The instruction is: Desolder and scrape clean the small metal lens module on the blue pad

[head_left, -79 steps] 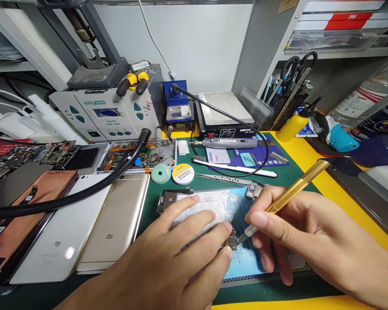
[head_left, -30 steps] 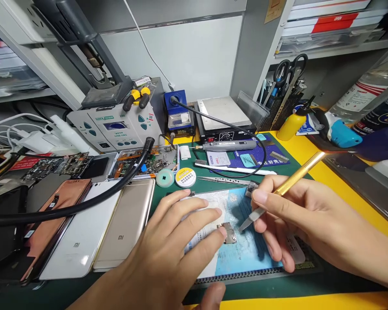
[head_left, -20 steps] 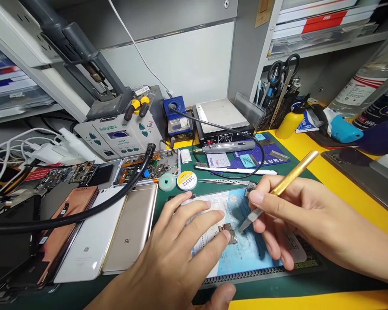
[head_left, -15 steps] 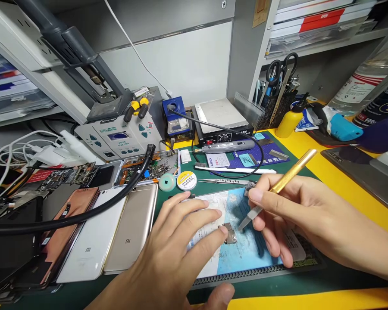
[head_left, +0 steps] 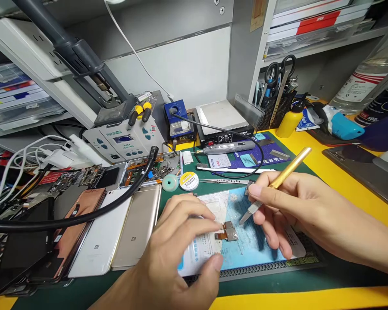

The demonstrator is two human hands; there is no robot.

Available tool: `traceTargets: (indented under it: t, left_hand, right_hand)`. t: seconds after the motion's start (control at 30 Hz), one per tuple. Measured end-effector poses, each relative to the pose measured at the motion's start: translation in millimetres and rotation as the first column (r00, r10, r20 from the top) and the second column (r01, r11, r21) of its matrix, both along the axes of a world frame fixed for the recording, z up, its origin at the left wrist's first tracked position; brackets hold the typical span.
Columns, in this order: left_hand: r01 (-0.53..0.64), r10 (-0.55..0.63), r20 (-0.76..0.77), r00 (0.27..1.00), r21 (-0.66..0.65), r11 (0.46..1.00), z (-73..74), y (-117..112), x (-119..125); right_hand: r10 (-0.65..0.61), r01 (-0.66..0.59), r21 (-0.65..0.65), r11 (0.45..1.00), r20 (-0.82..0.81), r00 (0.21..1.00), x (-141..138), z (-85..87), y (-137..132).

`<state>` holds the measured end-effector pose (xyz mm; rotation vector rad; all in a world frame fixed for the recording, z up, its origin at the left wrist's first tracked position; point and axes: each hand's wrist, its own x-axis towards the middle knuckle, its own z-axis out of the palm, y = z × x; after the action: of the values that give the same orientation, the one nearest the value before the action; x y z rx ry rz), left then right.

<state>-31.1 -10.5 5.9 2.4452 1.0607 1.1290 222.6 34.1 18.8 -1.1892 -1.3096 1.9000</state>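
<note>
1. Along the near edge runs a yellow strip of worktop [head_left: 261, 301], with a green mat [head_left: 233, 286] covering most of the surface beyond it.
2. The left hand [head_left: 170, 247] reaches in from the near edge, half open, thumb and fingers apart; its index fingertip is just beside the small metal module [head_left: 232, 234], whether touching I cannot tell.
3. That module, with a brown flat cable, lies on a blue-and-white sheet [head_left: 261, 254] near the middle of the worktop's near half.
4. The right hand [head_left: 299, 202], coming from the right edge, grips a gold-handled knife [head_left: 292, 168] like a pen, its blade pointing down toward the module, apart from it.
5. Toward the left edge lie a gold phone [head_left: 139, 228] and a white phone [head_left: 100, 237], crossed by a thick black hose [head_left: 67, 223].
6. Past the sheet are tweezers [head_left: 223, 181], a round tin [head_left: 189, 181] and a tray [head_left: 177, 165] of circuit parts.
7. Along the far edge stand a grey station [head_left: 114, 142], a blue unit [head_left: 176, 114] and a flat-topped heater [head_left: 223, 115]; toward the far right corner, a yellow bottle [head_left: 289, 122] and a mesh holder [head_left: 271, 113] with scissors.
8. Behind rises a white wall panel [head_left: 174, 71], with loaded shelves on both sides.
</note>
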Motion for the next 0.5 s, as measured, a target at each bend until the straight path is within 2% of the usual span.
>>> traceTargets:
  t: [0.1, 0.17, 0.33, 0.5]
  left_hand:
    - [-0.087, 0.088, 0.077, 0.993, -0.022, 0.996, 2.6, 1.4, -0.9]
    - [-0.098, 0.097, 0.062, 0.993, 0.005, 0.995, 2.2, 1.8, -1.8]
    - [-0.002, 0.000, 0.022, 1.000, 0.103, 0.995, -4.3, 0.9, -1.4]
    - [0.059, -0.050, -0.083, 0.995, 0.118, 0.991, -4.9, 0.5, -0.9]
  right_hand:
    - [-0.005, 0.005, 0.006, 1.000, 0.016, 1.000, 1.2, -3.5, 0.8]
    - [-0.003, 0.003, 0.017, 1.000, 0.021, 1.000, 1.8, -5.0, 1.7]
    - [0.002, -0.002, 0.014, 1.000, 0.009, 1.000, 1.3, -2.7, 2.1]
    - [-0.006, 0.006, 0.011, 1.000, 0.024, 1.000, -2.5, 4.0, 0.4]
